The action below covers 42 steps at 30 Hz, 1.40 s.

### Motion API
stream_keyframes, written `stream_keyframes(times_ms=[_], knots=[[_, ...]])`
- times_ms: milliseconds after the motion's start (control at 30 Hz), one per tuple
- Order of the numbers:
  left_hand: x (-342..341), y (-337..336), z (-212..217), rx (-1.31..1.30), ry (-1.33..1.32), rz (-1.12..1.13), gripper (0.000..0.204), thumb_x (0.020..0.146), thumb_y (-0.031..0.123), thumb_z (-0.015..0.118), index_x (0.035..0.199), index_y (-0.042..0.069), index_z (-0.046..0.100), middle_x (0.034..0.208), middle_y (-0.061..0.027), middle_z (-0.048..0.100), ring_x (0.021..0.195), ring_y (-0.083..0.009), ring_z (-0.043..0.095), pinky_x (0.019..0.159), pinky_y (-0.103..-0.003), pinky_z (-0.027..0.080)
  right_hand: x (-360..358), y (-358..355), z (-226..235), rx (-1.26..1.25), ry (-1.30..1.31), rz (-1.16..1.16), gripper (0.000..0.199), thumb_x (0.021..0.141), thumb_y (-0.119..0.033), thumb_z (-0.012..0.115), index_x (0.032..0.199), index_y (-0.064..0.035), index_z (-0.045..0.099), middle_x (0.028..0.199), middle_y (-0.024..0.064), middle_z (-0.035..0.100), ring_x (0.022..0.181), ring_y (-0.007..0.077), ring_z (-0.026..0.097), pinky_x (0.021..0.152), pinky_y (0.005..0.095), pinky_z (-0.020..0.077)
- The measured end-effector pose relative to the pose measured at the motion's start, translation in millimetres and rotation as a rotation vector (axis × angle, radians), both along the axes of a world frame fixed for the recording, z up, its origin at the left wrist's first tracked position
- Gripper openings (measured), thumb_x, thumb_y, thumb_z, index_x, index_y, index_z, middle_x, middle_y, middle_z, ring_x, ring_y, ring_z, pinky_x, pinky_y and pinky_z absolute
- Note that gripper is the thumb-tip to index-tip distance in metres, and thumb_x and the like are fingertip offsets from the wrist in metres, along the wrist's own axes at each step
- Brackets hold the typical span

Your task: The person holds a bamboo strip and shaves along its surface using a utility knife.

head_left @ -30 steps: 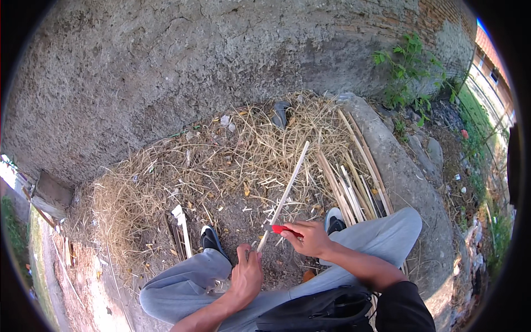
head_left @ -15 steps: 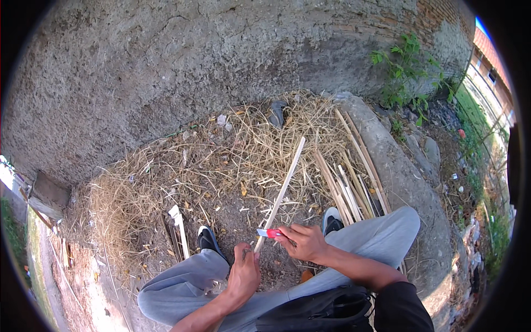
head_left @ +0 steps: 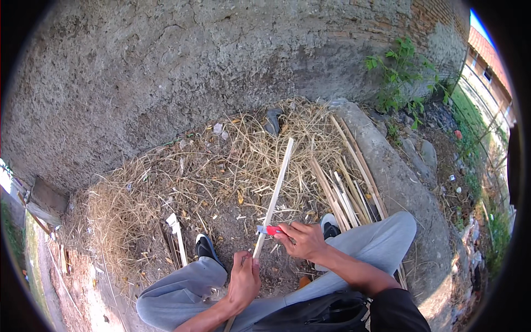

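One long, straight, pale wooden strip slants up and away from between the two hands, its lower end pinched by the left hand. The right hand is closed around one red-handled knife, its metal blade lying across the strip just above the left hand. Beyond them stand two dark, pale-edged shoes. To the right lie several brown and cream strips, at least four; overlap probably hides others.
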<state>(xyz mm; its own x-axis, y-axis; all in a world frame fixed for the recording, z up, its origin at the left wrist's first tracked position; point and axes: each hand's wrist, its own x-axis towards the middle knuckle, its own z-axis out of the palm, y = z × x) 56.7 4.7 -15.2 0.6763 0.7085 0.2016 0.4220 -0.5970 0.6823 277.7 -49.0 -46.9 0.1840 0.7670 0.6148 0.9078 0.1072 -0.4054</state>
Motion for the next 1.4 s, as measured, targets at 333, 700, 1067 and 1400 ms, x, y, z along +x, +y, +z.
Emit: stream_keyframes(times_ms=[333,700,1067,1400], knots=[[-3,-18,4,-0.085,0.038,-0.053,0.014,0.098,0.003,0.059,0.09,-0.009,0.06,0.101,-0.0221,0.055,0.065,-0.0339,0.058,0.059,-0.044,0.047,64,3,3,-0.153,0.114,-0.226,0.03,0.092,-0.032,0.073,0.105,-0.0053,0.076,0.066,0.0087,0.064,0.051,0.0282,0.063,0.047,0.0405,0.0487],[-19,-21,-1,-0.115,0.077,-0.084,0.018,0.1,0.008,0.059,0.094,-0.008,0.062,0.105,-0.0248,0.055,0.068,-0.0389,0.062,0.065,-0.046,0.052,85,18,-6,-0.114,0.148,-0.316,0.032,0.094,-0.036,0.07,0.103,-0.0069,0.078,0.069,0.0091,0.069,0.056,0.0274,0.066,0.049,0.04,0.0506],[-31,-24,-8,-0.11,0.143,-0.072,0.012,0.097,0.005,0.056,0.1,-0.006,0.058,0.1,-0.0261,0.053,0.084,-0.0443,0.057,0.072,-0.049,0.049,139,28,-19,-0.186,0.215,-0.447,0.028,0.097,-0.036,0.065,0.103,-0.0124,0.079,0.074,0.0164,0.07,0.069,0.0376,0.068,0.064,0.0483,0.0533],[-26,27,-27,-1.07,0.107,0.061,0.03,0.108,0.025,0.049,0.09,0.003,0.059,0.058,-0.0034,0.05,0.045,-0.0136,0.048,0.045,-0.03,0.039,162,32,-49,-0.258,0.783,-0.572,0.043,0.098,-0.04,0.065,0.087,0.0011,0.074,0.06,0.014,0.062,0.051,0.0237,0.055,0.056,0.0399,0.0439]])
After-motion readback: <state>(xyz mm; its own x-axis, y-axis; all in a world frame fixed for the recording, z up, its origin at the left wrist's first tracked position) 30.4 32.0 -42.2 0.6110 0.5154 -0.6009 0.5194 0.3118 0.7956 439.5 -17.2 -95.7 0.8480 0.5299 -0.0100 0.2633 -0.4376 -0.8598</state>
